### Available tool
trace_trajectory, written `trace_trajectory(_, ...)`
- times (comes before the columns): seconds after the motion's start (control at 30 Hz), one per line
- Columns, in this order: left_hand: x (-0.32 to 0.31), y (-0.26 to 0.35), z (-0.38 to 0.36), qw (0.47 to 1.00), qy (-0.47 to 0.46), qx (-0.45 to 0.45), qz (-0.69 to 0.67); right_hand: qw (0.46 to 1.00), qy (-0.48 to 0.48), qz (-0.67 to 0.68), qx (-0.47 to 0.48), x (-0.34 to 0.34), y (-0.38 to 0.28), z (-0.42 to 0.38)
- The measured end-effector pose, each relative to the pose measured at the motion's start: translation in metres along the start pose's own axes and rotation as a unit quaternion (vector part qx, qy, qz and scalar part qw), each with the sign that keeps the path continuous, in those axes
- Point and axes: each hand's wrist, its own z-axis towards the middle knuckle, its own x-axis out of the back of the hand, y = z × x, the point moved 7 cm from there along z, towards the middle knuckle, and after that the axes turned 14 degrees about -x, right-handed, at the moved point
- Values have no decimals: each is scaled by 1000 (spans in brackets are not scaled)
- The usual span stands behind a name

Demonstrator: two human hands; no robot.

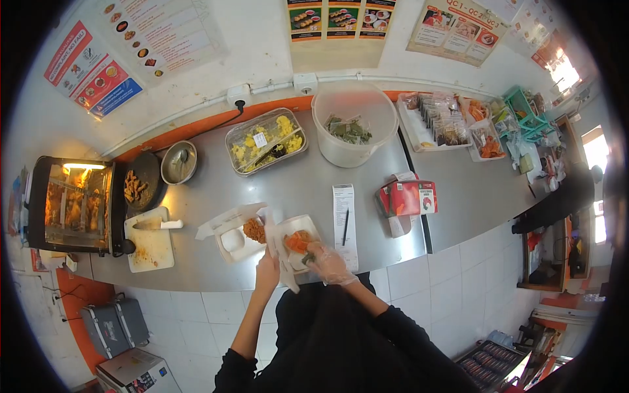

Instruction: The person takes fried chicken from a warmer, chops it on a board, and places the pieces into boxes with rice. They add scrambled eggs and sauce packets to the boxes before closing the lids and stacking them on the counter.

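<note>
Two white cardboard takeaway boxes lie open side by side at the counter's front. In the left box [230,241] are a white round of rice and a piece of brown fried chicken [254,230]. The right box [310,224] holds an orange-red piece of food [299,241]. My left hand [266,272] is bare and closed on the flap of the right box. Over that box's near right corner, my right hand [331,264] wears a clear plastic glove. Its fingers pinch a small dark green leafy piece [308,258], partly hidden by them.
An order slip [343,226] with a pen lies right of the boxes, beside a red carton [407,198]. Behind are a clear container of yellow food [267,141] and a white bucket of green leaves [354,124]. A knife rests on a cutting board [149,247] near the warmer [73,204].
</note>
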Motion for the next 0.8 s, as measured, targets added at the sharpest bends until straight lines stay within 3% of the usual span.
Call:
trace_trajectory(0.1,-26,-17,-23,976,90,30,-197,989,-112,-62,77,-18,-19,-28)
trace_trajectory(0.13,-41,-32,-31,954,101,79,-270,984,-166,-71,-2,-32,-4,-31)
trace_trajectory(0.2,-46,-1,-32,887,119,173,-410,946,-266,-89,-160,-48,22,-37)
trace_trajectory(0.23,-34,13,-19,951,122,70,-276,934,-215,-113,-264,-29,33,-44)
trace_trajectory(0.27,-23,20,-5,980,147,-3,-130,934,-203,-97,-277,-15,37,-44)
trace_trajectory(0.33,-21,31,18,957,182,-146,171,933,-179,-62,-304,4,48,-49)
trace_trajectory(0.43,-68,-28,52,972,91,-127,175,905,42,59,-420,-23,114,-46)
trace_trajectory(0.53,-65,-21,48,978,122,-122,115,903,99,137,-394,-29,88,-36)
trace_trajectory(0.57,-66,-26,44,987,121,-81,64,933,104,160,-304,-44,90,-25)
trace_trajectory(0.63,-71,-38,26,993,114,4,-35,938,70,77,-331,-68,102,-21)
trace_trajectory(0.73,-68,-52,-6,984,-12,177,-21,957,17,21,-290,-48,81,-19)
trace_trajectory(0.8,-78,-74,-29,978,67,142,-138,969,11,-2,-248,-43,72,-16)
